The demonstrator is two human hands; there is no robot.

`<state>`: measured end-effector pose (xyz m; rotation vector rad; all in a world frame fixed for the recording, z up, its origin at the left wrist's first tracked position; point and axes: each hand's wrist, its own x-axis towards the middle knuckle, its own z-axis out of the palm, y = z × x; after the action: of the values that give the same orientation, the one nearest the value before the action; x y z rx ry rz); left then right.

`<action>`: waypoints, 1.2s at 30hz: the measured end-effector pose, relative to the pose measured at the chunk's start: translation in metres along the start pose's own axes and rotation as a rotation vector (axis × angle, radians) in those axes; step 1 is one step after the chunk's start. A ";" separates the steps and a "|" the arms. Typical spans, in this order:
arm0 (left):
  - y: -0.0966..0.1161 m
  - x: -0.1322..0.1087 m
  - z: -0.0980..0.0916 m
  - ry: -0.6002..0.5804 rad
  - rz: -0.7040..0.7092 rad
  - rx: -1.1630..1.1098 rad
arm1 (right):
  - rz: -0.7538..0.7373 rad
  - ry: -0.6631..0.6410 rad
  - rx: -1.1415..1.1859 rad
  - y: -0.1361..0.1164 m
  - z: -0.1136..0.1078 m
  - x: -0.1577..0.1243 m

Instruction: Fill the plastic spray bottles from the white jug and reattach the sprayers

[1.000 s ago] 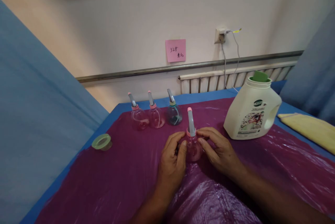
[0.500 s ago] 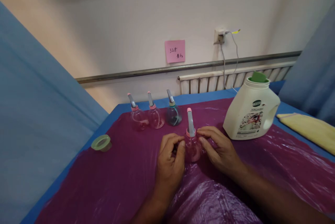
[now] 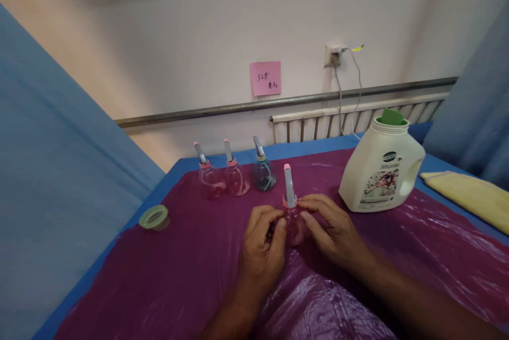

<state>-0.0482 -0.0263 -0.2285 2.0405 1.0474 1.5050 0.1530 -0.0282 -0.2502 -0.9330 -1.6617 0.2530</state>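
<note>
A clear pink spray bottle (image 3: 294,229) with a grey trigger head and pink collar stands upright on the purple plastic sheet (image 3: 191,271). My left hand (image 3: 262,242) holds its left side, thumb and fingers bent against the bottle. From the right, the fingertips and thumb of my right hand (image 3: 336,228) pinch it just below the collar. Behind them stand two more pink spray bottles (image 3: 210,181) and a teal spray bottle (image 3: 264,174) in a row. Some pinkish liquid seems to sit in the held bottle, though my fingers hide part of it.
To the right stands a large cream jug (image 3: 382,170) with a green scoop or cap (image 3: 392,116) in its mouth. A small green cup (image 3: 154,218) is at the left. A folded yellow cloth (image 3: 465,194) lies at the right edge. Blue curtains (image 3: 59,170) hang on both sides.
My left hand has shifted slightly right, closer against the bottle. My right hand has moved a touch left and down. The bottles, jug and cup stay where they were.
</note>
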 end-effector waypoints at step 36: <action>-0.001 0.001 -0.002 0.012 -0.006 0.008 | -0.005 -0.016 -0.004 0.002 -0.001 0.001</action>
<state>-0.0501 -0.0249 -0.2282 2.0342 1.0651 1.5136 0.1551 -0.0264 -0.2503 -0.9318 -1.6798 0.2546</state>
